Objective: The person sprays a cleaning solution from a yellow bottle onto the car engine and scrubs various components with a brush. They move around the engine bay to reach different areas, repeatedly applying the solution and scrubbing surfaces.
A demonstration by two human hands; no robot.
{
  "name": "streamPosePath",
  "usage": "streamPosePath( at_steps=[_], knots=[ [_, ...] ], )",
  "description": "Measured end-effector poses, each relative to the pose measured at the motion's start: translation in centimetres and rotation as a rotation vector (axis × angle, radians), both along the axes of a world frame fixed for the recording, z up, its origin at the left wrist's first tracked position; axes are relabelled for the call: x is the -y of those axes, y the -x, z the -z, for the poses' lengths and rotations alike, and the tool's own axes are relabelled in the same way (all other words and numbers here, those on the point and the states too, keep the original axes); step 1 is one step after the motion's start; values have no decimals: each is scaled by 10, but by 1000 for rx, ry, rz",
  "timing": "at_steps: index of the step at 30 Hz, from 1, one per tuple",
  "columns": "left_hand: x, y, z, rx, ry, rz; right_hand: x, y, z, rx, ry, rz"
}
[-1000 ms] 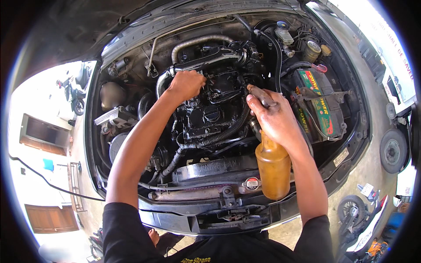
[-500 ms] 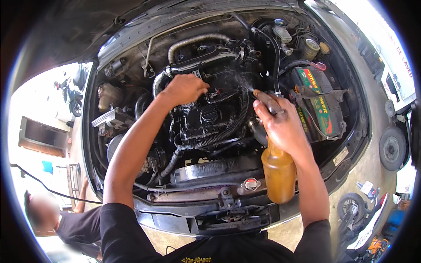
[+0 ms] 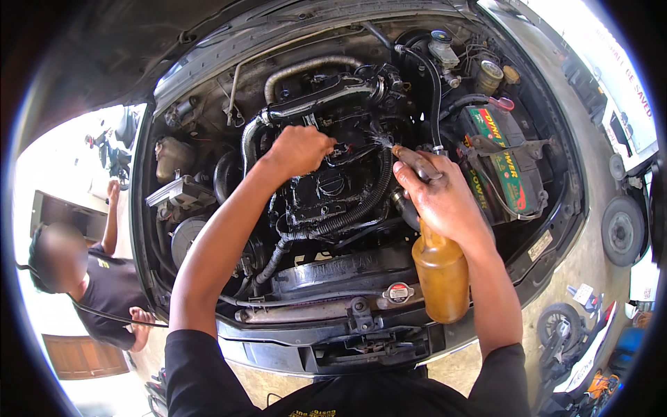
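Green-and-red labels with yellow lettering cover the battery. A red-and-white round sticker tops the radiator cap, raised lettering runs along the fan shroud, and a pale sticker sits on the bay's front edge. The black shirt bears yellow print.

The amber spray bottle hangs tilted over the front of the engine bay; how full it is cannot be told. The right hand's grip is closed round its spray head, with whitish spray at the tip, aimed at the wet black engine. The left hand is curled over the engine; whether its grip holds anything cannot be told. A cloudy reservoir stands at left, a blue-capped one at upper right.

Since half a second ago, the co-worker at left shows farther up, one arm raised, and the spray head has shifted slightly left.
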State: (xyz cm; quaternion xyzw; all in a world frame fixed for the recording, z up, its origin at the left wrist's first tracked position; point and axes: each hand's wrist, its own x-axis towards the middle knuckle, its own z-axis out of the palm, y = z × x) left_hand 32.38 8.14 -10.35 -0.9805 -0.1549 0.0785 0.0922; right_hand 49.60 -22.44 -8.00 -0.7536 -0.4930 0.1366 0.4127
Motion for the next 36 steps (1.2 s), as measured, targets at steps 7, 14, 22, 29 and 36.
streamPosePath(
  at_steps=[7,14,22,29,36],
  knots=[
    [12,-15,12,-13,8,-206,-4,1,-7,-16,-23,19],
    [13,-39,43,198,-85,-366,-5,-3,-6,-23,-46,50],
    [19,-55,48,279,3,-382,-6,-11,-7,-253,158,106],
    [25,-49,34,166,46,-360,-15,-18,2,-80,77,136],
    [34,65,-2,307,168,-472,-8,-15,-9,-611,59,45]
  ],
)
